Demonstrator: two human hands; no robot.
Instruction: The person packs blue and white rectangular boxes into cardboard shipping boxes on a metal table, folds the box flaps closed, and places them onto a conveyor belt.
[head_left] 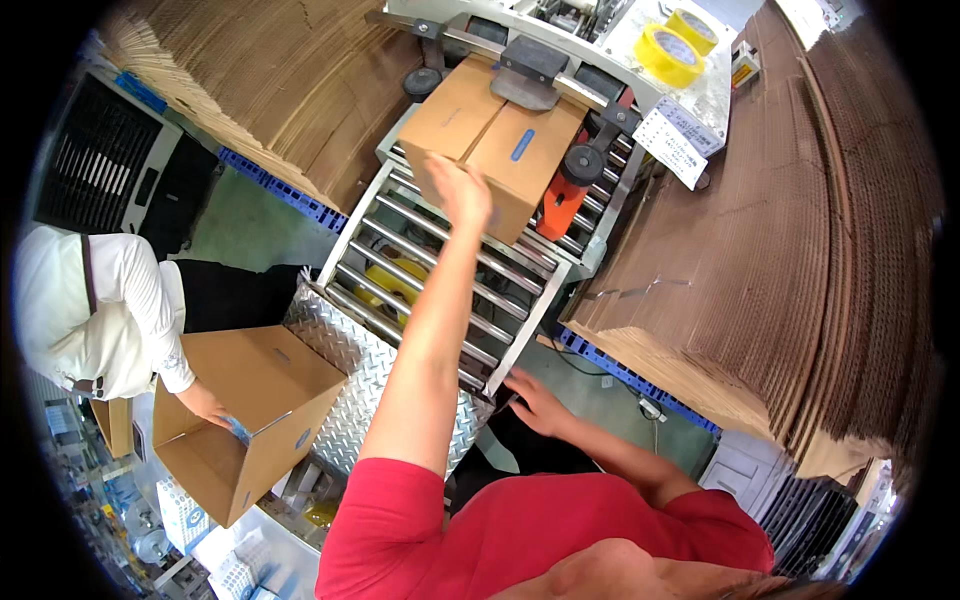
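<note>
My left hand (460, 192) reaches forward with its fingers stretched out against the near side of a closed brown cardboard box (500, 143). The palm does not wrap round it. The box lies on a roller conveyor (430, 262), its far end under the dark plate and bar of a taping machine (535, 72). My right hand (540, 408) is low beside the conveyor's near right corner, fingers apart; its fingertips come close to the frame, and I cannot tell whether they touch it.
At left, a co-worker in white has a hand (207, 402) in an open cardboard box (262, 375), beside a diamond-patterned metal plate (362, 385). Stacked flat cardboard (720, 270) stands on both sides. Yellow tape rolls (668, 55) lie on the machine. An orange part (562, 208) flanks the closed box.
</note>
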